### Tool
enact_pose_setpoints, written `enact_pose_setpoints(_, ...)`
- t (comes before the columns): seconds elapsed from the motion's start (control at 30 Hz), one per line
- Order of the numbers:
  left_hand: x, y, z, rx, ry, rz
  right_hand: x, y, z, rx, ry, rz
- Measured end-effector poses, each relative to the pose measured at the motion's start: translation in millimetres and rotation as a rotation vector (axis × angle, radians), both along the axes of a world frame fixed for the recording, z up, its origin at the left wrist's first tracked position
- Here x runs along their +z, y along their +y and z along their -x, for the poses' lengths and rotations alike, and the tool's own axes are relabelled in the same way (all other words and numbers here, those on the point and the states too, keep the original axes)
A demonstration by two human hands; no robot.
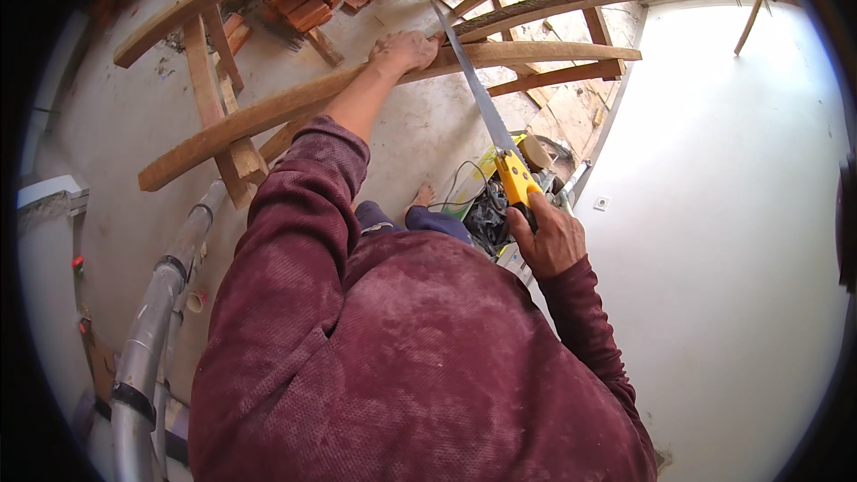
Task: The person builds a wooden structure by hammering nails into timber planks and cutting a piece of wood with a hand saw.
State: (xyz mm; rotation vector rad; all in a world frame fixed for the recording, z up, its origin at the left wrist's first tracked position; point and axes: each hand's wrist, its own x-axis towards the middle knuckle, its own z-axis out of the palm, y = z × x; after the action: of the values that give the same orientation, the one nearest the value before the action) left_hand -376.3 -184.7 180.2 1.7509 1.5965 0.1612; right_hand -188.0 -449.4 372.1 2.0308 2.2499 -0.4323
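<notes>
My right hand [552, 236] is closed round the yellow handle of a handsaw [486, 107]. Its long steel blade slants up and away to the left, crossing a dark-edged timber [562, 9]. At the near end of that timber, just left of the blade, my left hand [406, 52] is closed over the wood, with the fingertips partly hidden. Below the left hand runs a lighter wooden beam [303, 100], lying across upright wooden supports. Whether the teeth have cut into the timber cannot be made out.
Another long beam [210, 2] runs across the far side. Red bricks [308, 0] are stacked behind it. Metal pipes [156, 303] stand at left, a white wall [714, 214] at right. A cluttered bin [489, 219] with a cable sits near my feet.
</notes>
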Motion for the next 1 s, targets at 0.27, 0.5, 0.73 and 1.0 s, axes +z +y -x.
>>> enact_pose_setpoints(0.27,2.5,4.0,-1.3,0.016,-0.016,-0.008,-6.4,22.1,6.0,-0.018,-0.045,0.014)
enact_pose_setpoints(0.5,-9.2,2.7,7.7,0.077,-0.099,-0.011,-2.8,1.7,-1.0,0.016,-0.027,-0.049)
enact_pose_setpoints(0.73,-40.6,21.8,17.2,-0.162,-0.162,0.008,-56.5,20.0,-11.3,0.102,-0.127,-0.097)
enact_pose_setpoints(1.0,-3.6,-6.4,21.6,-0.399,0.083,-0.207,-65.9,3.5,8.4,-0.009,-0.071,-0.131)
